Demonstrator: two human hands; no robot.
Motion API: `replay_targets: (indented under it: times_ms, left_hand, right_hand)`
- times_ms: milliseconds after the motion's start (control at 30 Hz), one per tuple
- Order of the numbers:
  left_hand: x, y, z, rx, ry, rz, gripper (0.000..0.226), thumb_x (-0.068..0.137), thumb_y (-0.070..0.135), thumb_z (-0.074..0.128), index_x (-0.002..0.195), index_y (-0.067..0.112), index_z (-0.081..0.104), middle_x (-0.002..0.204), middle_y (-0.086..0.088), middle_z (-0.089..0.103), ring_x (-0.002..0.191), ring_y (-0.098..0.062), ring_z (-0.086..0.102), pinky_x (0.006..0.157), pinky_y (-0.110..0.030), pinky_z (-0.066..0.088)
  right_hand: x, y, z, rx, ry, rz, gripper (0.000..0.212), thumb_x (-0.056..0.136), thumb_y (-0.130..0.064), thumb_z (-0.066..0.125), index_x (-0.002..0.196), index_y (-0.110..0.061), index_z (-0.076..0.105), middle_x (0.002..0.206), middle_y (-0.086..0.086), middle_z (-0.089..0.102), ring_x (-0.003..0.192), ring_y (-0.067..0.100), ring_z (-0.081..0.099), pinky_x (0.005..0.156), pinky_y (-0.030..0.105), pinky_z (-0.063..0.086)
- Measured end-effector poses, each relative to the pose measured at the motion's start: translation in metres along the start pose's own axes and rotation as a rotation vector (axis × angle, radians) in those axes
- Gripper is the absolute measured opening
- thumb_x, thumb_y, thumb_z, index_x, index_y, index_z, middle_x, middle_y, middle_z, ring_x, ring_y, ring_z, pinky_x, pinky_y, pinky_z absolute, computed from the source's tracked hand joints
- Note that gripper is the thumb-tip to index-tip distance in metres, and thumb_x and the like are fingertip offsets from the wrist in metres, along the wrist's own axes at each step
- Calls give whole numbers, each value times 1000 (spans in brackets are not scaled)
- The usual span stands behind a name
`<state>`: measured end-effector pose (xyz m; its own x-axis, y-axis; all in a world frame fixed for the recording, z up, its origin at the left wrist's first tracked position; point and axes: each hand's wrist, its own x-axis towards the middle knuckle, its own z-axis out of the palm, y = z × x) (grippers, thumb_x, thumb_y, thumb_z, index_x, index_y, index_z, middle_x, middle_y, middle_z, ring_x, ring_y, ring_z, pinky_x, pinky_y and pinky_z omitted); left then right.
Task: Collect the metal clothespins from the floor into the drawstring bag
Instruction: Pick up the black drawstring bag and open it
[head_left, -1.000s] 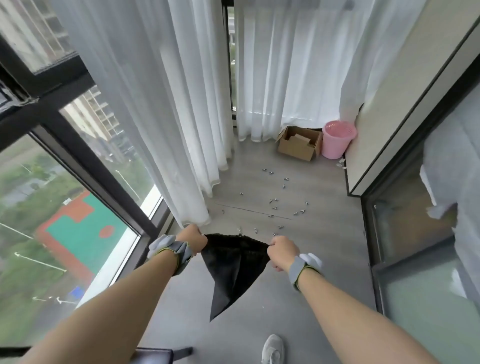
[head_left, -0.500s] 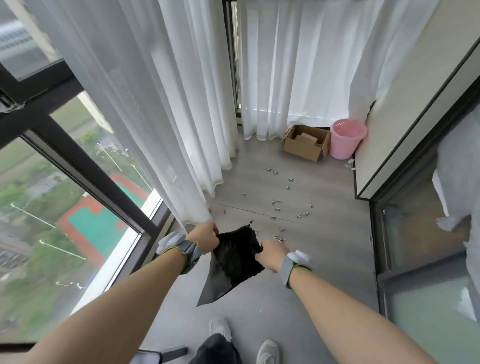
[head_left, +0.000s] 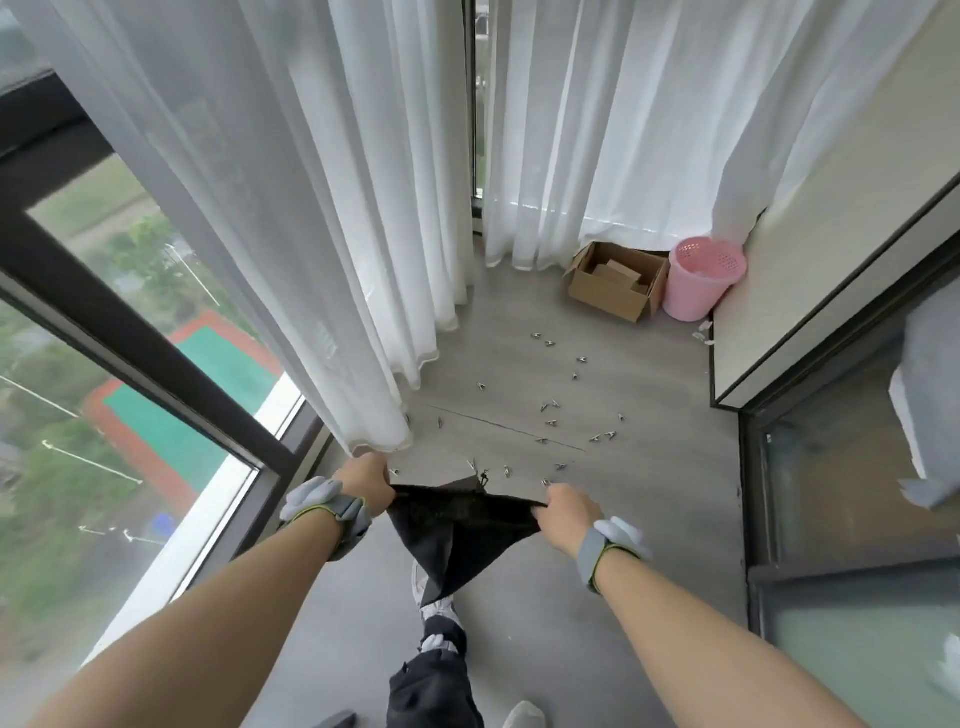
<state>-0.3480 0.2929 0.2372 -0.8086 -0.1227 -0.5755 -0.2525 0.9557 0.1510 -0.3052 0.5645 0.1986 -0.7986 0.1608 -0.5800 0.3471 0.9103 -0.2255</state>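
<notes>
Compared with half a second ago, the black bag (head_left: 457, 530) is pulled wider and taut again, its mouth stretched between the hands. The grey floor (head_left: 649, 467) runs past white curtains (head_left: 322, 208) to a cardboard box (head_left: 613, 283) and pink bin (head_left: 701, 283). The left hand (head_left: 366, 480) and right hand (head_left: 563, 514) each clench a bag edge; clothespins (head_left: 550, 410) lie scattered just beyond.
</notes>
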Motion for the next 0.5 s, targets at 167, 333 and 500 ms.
replay_targets:
  times_ms: [167, 333, 500]
  left_hand:
    - [60, -14, -3, -78, -60, -15, 17, 78, 20, 57, 93, 15, 62, 94, -4, 65, 89, -25, 64, 74, -30, 52]
    - [118, -42, -3, -125, -90, -98, 21, 81, 19, 54, 99, 9, 61, 101, -8, 67, 87, -26, 62, 67, -27, 43]
    - [174, -79, 4, -148, -163, -168, 22, 86, 17, 51, 104, 7, 58, 104, -10, 65, 84, -25, 58, 67, -27, 41]
  right_hand:
    - [56, -53, 12, 112, -97, -22, 32, 88, -45, 54, 98, -14, 52, 99, 7, 62, 86, 29, 58, 63, 31, 40]
    - [108, -116, 31, 172, -158, -32, 38, 90, -40, 54, 116, -14, 45, 112, 7, 62, 93, 29, 59, 72, 32, 43]
    - [165, -166, 57, 164, -221, -31, 35, 93, -34, 50, 121, -15, 42, 123, 6, 59, 103, 30, 60, 75, 31, 42]
